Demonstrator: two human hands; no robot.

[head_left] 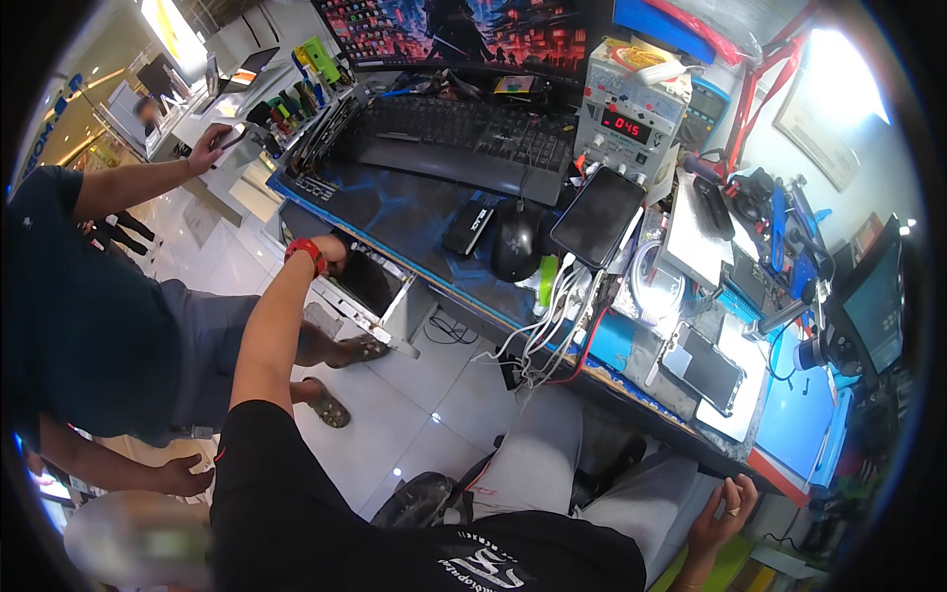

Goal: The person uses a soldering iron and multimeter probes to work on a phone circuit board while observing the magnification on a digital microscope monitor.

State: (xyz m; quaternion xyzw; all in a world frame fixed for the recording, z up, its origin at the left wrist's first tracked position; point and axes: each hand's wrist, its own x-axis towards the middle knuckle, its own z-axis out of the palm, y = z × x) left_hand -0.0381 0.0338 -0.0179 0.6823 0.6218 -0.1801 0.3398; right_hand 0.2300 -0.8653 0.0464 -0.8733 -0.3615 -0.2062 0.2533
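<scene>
Above a glossy tiled floor [395, 414], a hard-edged, pale drawer [398, 326] stands open beneath the crowded worktop [395, 219], lying to the upper left, its long axis slanting roughly along the worktop's edge. The nearer left hand [333, 257], below a red wristband [308, 253], dips inside; its grasp cannot be told. The distant right hand [725, 509] is empty, fingers loosely curled.

The left hand [333, 255] has its fingers hidden at the drawer [400, 316].
</scene>
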